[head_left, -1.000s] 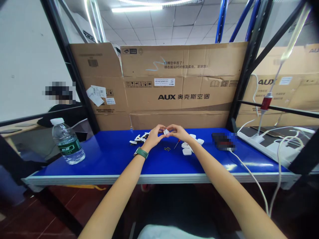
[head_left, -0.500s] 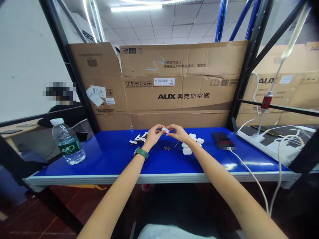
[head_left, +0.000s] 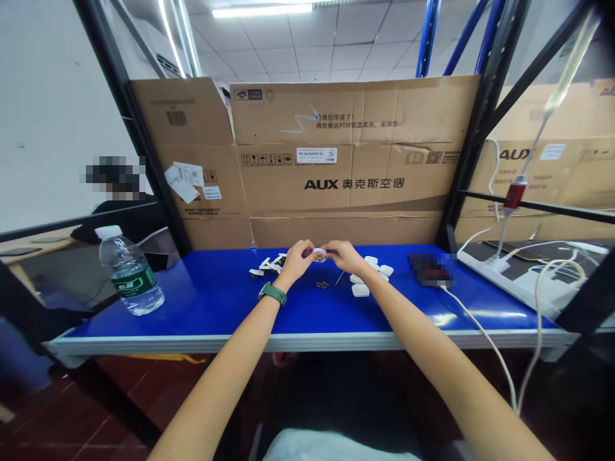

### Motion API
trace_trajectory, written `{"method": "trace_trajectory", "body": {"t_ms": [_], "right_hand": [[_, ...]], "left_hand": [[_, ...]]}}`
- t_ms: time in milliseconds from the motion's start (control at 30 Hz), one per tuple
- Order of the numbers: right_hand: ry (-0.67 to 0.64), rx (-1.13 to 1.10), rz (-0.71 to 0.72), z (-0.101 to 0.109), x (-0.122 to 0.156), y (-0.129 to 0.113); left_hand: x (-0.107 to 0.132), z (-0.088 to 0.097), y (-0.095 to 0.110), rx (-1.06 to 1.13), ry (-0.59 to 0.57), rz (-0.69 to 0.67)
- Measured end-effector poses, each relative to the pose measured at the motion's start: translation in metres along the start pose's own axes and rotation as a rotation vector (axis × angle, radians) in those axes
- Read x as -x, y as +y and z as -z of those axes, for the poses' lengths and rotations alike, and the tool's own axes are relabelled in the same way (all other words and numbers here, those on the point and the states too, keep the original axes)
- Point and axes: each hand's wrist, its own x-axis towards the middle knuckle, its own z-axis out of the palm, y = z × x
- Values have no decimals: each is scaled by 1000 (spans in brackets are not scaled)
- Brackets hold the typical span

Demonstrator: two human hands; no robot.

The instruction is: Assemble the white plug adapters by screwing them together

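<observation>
My left hand [head_left: 298, 257], with a green watch on its wrist, and my right hand [head_left: 343, 255] meet above the blue table [head_left: 216, 307]. Both pinch one small white plastic part [head_left: 319, 252] between their fingertips. Just right of my right hand lie several white square parts [head_left: 366, 276]. Left of my left hand sits a heap of small black-and-white pieces [head_left: 267, 266]. A few tiny brass screws [head_left: 322, 285] and a thin red-handled tool [head_left: 340, 277] lie on the table under my hands.
A water bottle [head_left: 129, 272] stands at the table's left end. Cardboard boxes [head_left: 336, 166] wall off the back. A dark object [head_left: 430, 269] with a white cable and a power strip [head_left: 500, 278] are on the right. Another person sits at far left behind the black frame.
My hands have stayed together on the small white part, their fingers shifting slightly around it. The view tilted a little; nothing else moved.
</observation>
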Motion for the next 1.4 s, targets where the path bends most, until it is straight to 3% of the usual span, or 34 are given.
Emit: {"method": "trace_trajectory", "body": {"t_ms": [367,667,800,933,1200,1400], "right_hand": [[-59,84,-141,-5,1,11],[-46,120,-251,-2,4,17],[-119,210,-304,6,7,24],[-198,179,-270,8,9,20],[-506,-164,-214,9,9,-7],[-566,-182,-231,8,9,-11]], "left_hand": [[3,-6,2,163,-136,104],[2,-7,-12,-15,-177,159],[5,-7,-20,-192,-217,145],[8,-9,-26,-238,-249,147],[9,-11,-34,-272,-259,124],[9,-12,-35,-240,-279,111]]}}
